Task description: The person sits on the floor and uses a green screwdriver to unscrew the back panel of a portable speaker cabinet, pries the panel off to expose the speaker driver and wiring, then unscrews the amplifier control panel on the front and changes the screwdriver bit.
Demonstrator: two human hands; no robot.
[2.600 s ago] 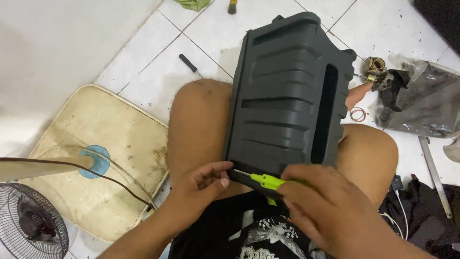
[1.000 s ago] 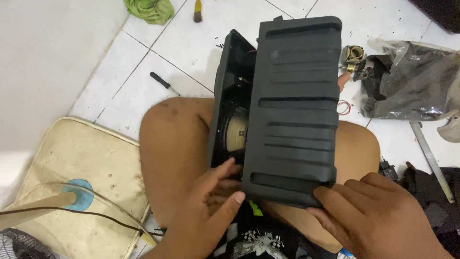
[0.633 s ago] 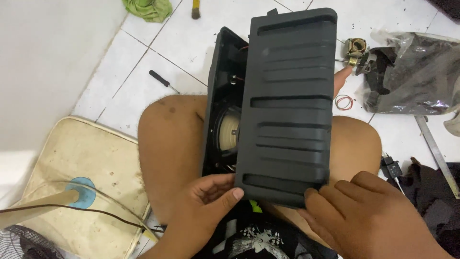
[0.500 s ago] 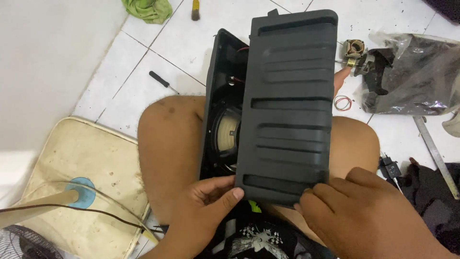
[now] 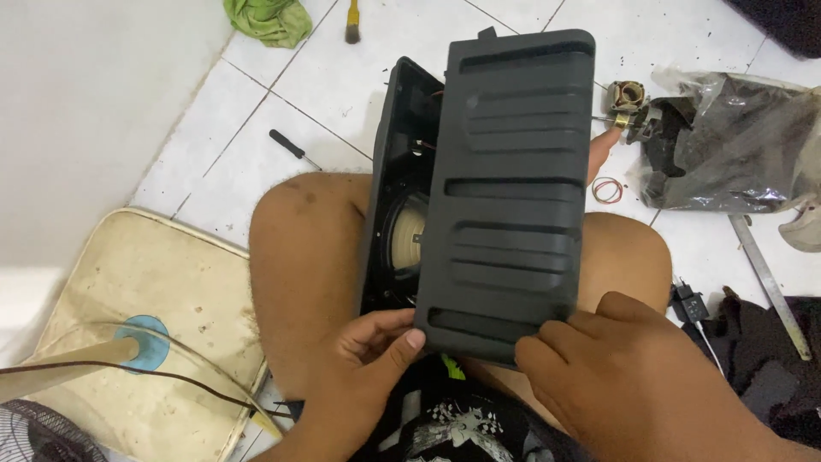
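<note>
- Ribbed black back cover (image 5: pixel 513 188) sits slid off to the right of the speaker housing (image 5: pixel 395 197), which lies across the person's lap; the cone (image 5: pixel 409 238) peeks through the gap.
- Left hand (image 5: pixel 368 351) grips the cover's near-left corner, right hand (image 5: pixel 616 368) clamps the near-right edge.
- Looks like the panel-separating step; next it probably wants a careful lift, there may be wires inside.
- Screwdriver (image 5: pixel 292 147) on the tiled floor, far left.

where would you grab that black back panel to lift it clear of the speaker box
Probably by the near short edge of the black back panel, from the person's side: it is long and ribbed, and that end overhangs the speaker box. The left hand and right hand already pinch those two corners.
</note>
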